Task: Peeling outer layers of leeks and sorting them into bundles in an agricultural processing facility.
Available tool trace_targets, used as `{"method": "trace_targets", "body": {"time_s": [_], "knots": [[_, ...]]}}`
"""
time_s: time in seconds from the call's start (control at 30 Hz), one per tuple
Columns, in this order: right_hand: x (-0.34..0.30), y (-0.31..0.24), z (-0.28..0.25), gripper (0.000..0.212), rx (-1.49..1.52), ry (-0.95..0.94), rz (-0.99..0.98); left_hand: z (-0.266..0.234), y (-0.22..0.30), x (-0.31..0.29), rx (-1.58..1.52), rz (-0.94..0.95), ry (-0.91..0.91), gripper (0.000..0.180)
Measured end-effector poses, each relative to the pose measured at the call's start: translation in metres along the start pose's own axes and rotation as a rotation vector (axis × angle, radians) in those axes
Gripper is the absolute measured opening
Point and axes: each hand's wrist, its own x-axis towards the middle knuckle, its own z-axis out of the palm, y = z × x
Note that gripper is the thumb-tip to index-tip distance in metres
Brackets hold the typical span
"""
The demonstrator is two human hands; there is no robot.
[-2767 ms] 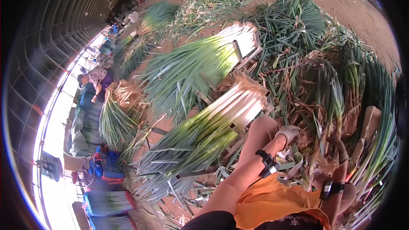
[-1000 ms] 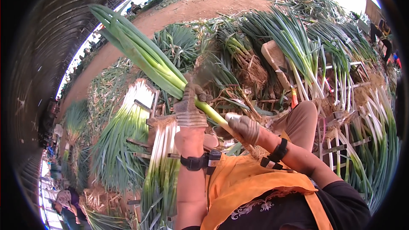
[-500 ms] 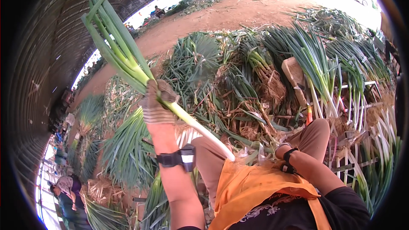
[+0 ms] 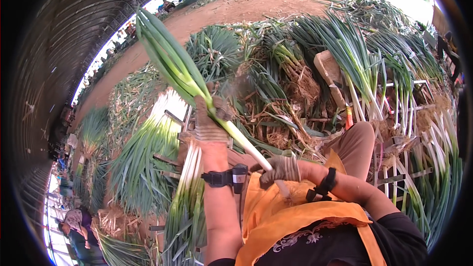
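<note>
A single long green onion [image 4: 240, 139] slants across my front, its green leaves up at the far left and its white root end low by my orange apron [image 4: 276, 207]. My left hand [image 4: 213, 118], in a striped work glove, is closed round the stalk just below where the leaves fan out. Lower down, my gloved right hand [image 4: 281, 169] grips the white part near the roots, which poke out below it. To the left of my left forearm lies a pile of peeled green onions [image 4: 148, 152], with another white-stemmed bunch [image 4: 189, 182] nearer me.
Uncleaned green onions with brown roots [image 4: 303, 86] lie heaped in front. A wooden board [image 4: 329, 74] leans among them. More onions stand on a rack [image 4: 406, 98] at the right. A person [image 4: 79, 226] is at the lower left. Bare earth [image 4: 266, 2] stretches beyond.
My right hand has come from beside my right knee onto the onion's white lower end. My left hand and the onion's leaves have shifted right and nearer in the picture.
</note>
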Motion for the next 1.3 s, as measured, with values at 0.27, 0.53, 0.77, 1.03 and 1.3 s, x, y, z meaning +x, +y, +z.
{"method": "trace_targets", "body": {"time_s": [0.27, 0.53, 0.77, 1.03, 1.3], "knots": [[-0.003, 0.018, 0.010, 0.032, -0.012, -0.015, -0.079, 0.020, -0.016, -0.045, 0.040, -0.069, 0.210, 0.043], [-0.027, 0.089, -0.054, 0.021, -0.727, -0.030, 0.262, 0.022, 0.041, -0.011, 0.213, 0.256, 0.409, 0.040], [-0.030, 0.043, -0.111, 0.053, -1.450, 0.031, 0.491, 0.044, 0.053, -0.010, 0.436, 0.469, 0.500, 0.027], [0.005, -0.027, -0.004, 0.061, -0.427, 0.379, -0.148, 0.045, 0.001, -0.009, 0.411, 0.353, 0.486, 0.018], [-0.037, 0.010, -0.014, 0.050, 0.026, -0.127, 0.207, -0.024, -0.016, -0.011, -0.127, -0.019, 0.151, 0.042]]}}
